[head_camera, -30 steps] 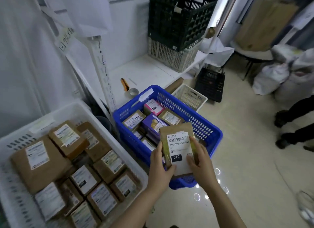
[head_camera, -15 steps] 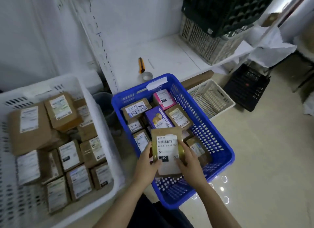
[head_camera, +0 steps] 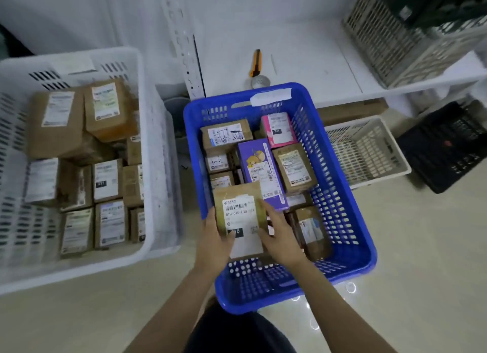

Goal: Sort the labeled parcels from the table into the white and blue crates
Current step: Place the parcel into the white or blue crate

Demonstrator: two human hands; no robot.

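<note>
Parcel of brown card, its white barcode label turned up, sat low inside the near half of the blue crate; whether it already rested on the floor of the crate or on the parcels under it could not be told. The left hand grasped its left edge with the thumb laid over the label, and the right hand clasped the right edge, fingers curled along the side. It looked a small, stiff, taped box, probably light and not fragile. The glossy tape might slip, so the two long edges seemed the best places to hold it.

Around it in that crate lay at least eight other parcels: one purple box, one pink parcel and the rest brown, some half buried. One white crate stood to the left, just beside the blue one, with roughly ten labelled brown parcels showing. Behind, the white table carried one orange utility knife, one tape roll and a grey crate. On the floor to the right stood one beige basket and one black basket
</note>
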